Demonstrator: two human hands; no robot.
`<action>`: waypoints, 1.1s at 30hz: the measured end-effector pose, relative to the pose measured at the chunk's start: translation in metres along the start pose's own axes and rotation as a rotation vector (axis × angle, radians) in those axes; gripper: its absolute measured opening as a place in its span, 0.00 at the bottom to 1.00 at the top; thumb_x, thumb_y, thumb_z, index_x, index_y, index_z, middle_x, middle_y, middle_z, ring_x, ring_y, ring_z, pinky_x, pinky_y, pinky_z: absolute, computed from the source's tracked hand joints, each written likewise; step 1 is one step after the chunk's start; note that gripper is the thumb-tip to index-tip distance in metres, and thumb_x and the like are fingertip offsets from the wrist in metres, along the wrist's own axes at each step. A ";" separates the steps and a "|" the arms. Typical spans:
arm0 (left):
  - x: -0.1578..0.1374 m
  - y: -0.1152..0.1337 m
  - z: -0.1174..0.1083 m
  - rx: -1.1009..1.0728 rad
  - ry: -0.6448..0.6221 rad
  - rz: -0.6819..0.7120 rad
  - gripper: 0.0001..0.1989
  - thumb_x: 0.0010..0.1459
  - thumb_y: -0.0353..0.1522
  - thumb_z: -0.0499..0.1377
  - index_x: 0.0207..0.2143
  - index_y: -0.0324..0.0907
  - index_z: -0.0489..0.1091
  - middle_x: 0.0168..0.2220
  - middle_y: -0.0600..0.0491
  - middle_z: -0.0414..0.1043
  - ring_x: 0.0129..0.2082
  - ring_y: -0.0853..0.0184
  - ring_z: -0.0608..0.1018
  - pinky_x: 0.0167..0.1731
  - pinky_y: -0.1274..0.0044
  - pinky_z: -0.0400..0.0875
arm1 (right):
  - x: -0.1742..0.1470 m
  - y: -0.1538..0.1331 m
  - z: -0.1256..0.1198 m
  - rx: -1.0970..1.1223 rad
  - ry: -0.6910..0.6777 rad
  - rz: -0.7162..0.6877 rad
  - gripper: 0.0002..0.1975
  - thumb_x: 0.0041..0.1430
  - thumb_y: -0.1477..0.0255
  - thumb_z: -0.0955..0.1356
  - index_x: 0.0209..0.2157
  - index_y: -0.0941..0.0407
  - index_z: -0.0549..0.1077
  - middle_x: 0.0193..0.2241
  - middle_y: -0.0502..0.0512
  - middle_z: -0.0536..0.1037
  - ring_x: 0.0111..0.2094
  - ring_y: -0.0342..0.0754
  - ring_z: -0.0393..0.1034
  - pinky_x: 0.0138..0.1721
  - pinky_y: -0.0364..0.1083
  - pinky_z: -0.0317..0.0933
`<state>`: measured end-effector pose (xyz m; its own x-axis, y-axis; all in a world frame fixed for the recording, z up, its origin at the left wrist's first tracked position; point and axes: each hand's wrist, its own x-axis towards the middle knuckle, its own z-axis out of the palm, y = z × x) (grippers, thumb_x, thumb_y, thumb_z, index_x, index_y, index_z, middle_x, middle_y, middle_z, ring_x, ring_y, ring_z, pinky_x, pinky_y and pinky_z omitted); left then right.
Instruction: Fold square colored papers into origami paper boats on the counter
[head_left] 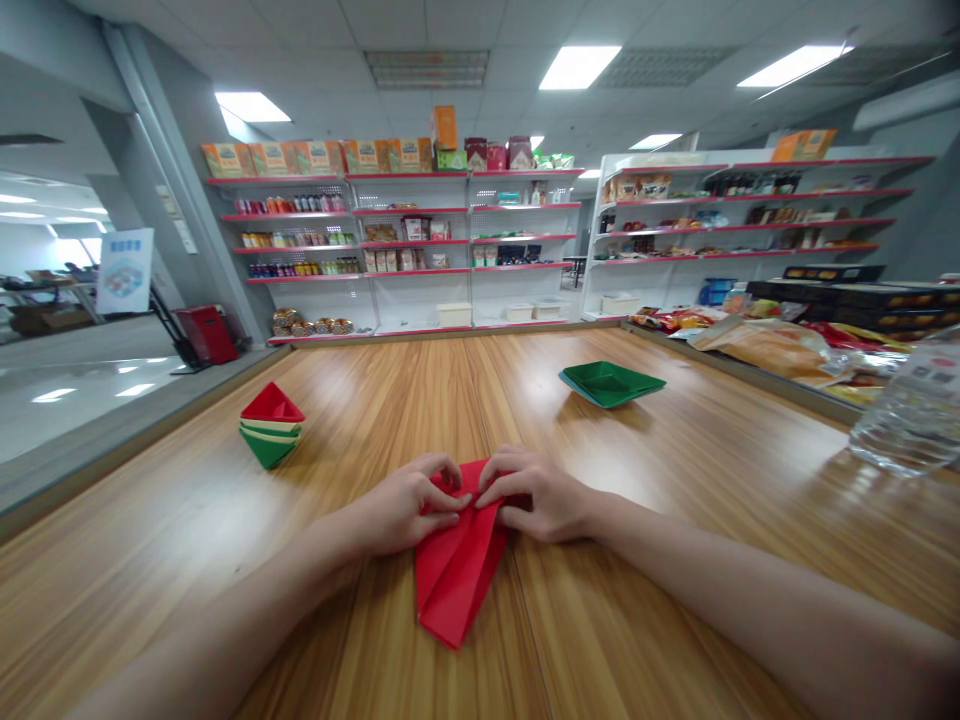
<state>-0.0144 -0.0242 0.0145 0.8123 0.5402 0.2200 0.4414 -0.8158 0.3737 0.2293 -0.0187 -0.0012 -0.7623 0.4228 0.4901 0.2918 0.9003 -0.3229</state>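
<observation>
A partly folded sheet of red paper (459, 575) lies on the wooden table in front of me, its narrow end pointing toward me. My left hand (415, 505) pinches its left edge near the far end, thumb and fingers bent over the paper. From the other side my right hand (536, 493) grips the right edge, its fingertips close to those of my left hand. Creases run lengthwise down the paper. Part of its far end is hidden under my fingers.
Nested folded paper shapes (271, 428) in red, cream and green stand at the left. Green folded paper (611, 385) sits at the back right. A clear plastic bottle (911, 410) and packaged goods (780, 350) are on the right. Stocked shelves (409, 210) stand beyond the table (360, 390).
</observation>
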 end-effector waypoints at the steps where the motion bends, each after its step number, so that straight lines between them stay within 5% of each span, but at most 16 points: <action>1: 0.000 -0.001 0.001 -0.012 0.002 0.000 0.09 0.60 0.33 0.57 0.37 0.46 0.78 0.42 0.50 0.66 0.43 0.65 0.71 0.46 0.72 0.66 | 0.001 0.000 0.001 -0.014 0.020 -0.003 0.08 0.56 0.75 0.67 0.37 0.55 0.77 0.35 0.55 0.76 0.37 0.47 0.67 0.43 0.49 0.58; 9: 0.002 0.004 0.004 -0.213 0.023 -0.015 0.11 0.61 0.36 0.55 0.33 0.43 0.77 0.40 0.51 0.70 0.39 0.67 0.73 0.43 0.75 0.67 | 0.006 -0.003 0.007 -0.223 0.136 0.012 0.10 0.61 0.65 0.65 0.34 0.55 0.75 0.25 0.52 0.75 0.32 0.47 0.66 0.46 0.52 0.54; 13: 0.004 0.011 0.002 -0.328 0.053 -0.094 0.20 0.66 0.38 0.46 0.33 0.38 0.74 0.36 0.50 0.71 0.34 0.68 0.74 0.38 0.76 0.68 | 0.008 -0.007 0.007 -0.285 0.100 0.096 0.12 0.60 0.62 0.66 0.38 0.56 0.74 0.30 0.53 0.76 0.36 0.49 0.66 0.47 0.52 0.53; 17: 0.004 0.014 0.000 -0.357 0.048 -0.097 0.12 0.59 0.38 0.55 0.39 0.40 0.72 0.40 0.51 0.72 0.40 0.64 0.73 0.44 0.73 0.66 | 0.009 -0.011 0.007 -0.345 0.053 0.137 0.14 0.60 0.61 0.65 0.42 0.55 0.73 0.37 0.56 0.75 0.42 0.51 0.65 0.52 0.55 0.51; 27: 0.001 0.004 0.003 -0.430 0.058 -0.021 0.20 0.55 0.26 0.57 0.51 0.41 0.65 0.51 0.48 0.69 0.51 0.62 0.70 0.54 0.67 0.62 | 0.012 -0.022 0.007 -0.446 0.040 0.113 0.19 0.60 0.68 0.66 0.53 0.56 0.66 0.52 0.63 0.67 0.59 0.58 0.54 0.60 0.67 0.36; 33: 0.002 0.004 0.005 -0.313 0.094 -0.026 0.15 0.56 0.27 0.57 0.47 0.41 0.69 0.49 0.48 0.70 0.50 0.61 0.71 0.53 0.67 0.63 | 0.010 -0.016 0.011 -0.346 0.025 -0.006 0.21 0.63 0.76 0.61 0.57 0.60 0.61 0.57 0.66 0.63 0.63 0.55 0.48 0.60 0.59 0.51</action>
<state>-0.0092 -0.0273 0.0114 0.7569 0.5887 0.2838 0.3111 -0.7064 0.6357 0.2105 -0.0304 0.0001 -0.7513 0.4162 0.5122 0.4695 0.8825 -0.0284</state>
